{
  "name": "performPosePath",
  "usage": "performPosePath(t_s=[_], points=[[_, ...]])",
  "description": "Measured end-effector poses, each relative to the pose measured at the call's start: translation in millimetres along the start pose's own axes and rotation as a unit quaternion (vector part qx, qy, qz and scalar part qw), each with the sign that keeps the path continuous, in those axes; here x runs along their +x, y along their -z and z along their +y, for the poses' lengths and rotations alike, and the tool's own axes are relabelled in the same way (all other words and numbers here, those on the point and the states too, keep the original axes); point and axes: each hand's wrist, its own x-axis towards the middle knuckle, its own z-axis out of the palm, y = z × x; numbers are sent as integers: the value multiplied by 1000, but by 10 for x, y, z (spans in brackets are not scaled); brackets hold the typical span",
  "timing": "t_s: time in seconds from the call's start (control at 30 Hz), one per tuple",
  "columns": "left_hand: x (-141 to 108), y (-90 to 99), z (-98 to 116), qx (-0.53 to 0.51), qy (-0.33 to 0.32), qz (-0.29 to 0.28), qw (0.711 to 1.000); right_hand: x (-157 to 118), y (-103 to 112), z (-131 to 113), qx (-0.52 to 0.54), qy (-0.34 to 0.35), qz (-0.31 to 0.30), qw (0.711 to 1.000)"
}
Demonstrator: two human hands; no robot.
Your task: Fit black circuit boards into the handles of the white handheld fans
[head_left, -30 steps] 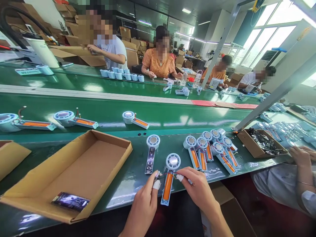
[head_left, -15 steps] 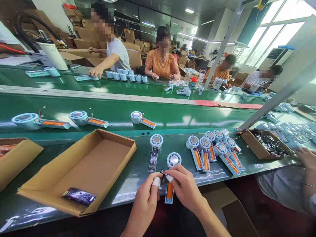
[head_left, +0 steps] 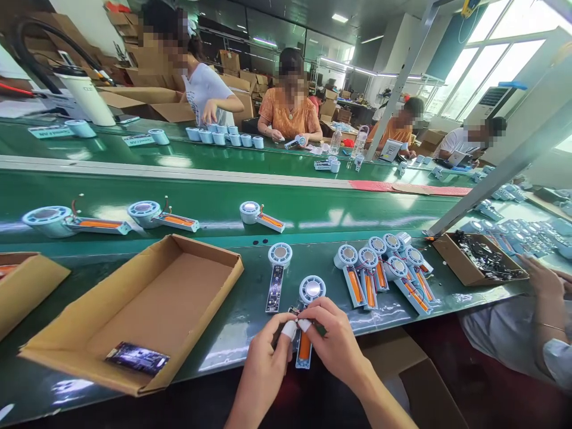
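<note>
Pinched in my left hand (head_left: 267,357) is a small dark circuit board (head_left: 294,310), mostly hidden by the fingers. My right hand (head_left: 334,336) has thumb and forefinger pressed together at the board's edge; what lies between them is too small to make out. Both thumbs wear white covers. Right under my hands lies an open light-blue handheld fan (head_left: 312,288), its orange battery (head_left: 304,345) showing in the handle. Just left of it rests another fan (head_left: 280,254) with a black circuit board (head_left: 274,288) on its handle.
A shallow cardboard tray (head_left: 187,292) holding circuit boards (head_left: 137,358) stands left. Several open fans (head_left: 368,258) cluster right, beside a box of small black parts (head_left: 485,256). More fans (head_left: 143,210) lie on the green conveyor (head_left: 205,196). Co-workers sit across and at the right.
My fingertips have drawn closer together at the circuit board, and the left thumb has shifted right. Across the belt, a co-worker's hand has withdrawn from a fan; another now has a fan close by.
</note>
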Motion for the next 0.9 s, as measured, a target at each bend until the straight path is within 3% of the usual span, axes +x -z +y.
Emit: performPosePath(t_s=[0.1,0.3,0.5,0.6,0.73,0.9], points=[[-41,-7,-17,-9,-19,42,999,23,-9,-3,-26,3,24,999],[-53,18,-130,41,-50,48,997,57,-27,-34,-158,68,46,984],[-82,11,-255,154,-197,118,961,65,-9,-93,-270,146,32,951],[-62,43,-255,148,-216,114,958,67,4,-65,-237,136,21,962],[-7,129,-182,88,-162,55,981,97,63,-20,-109,52,-26,992],[58,207,-88,44,-135,-14,990,147,65,-25,-3,-12,-63,998]])
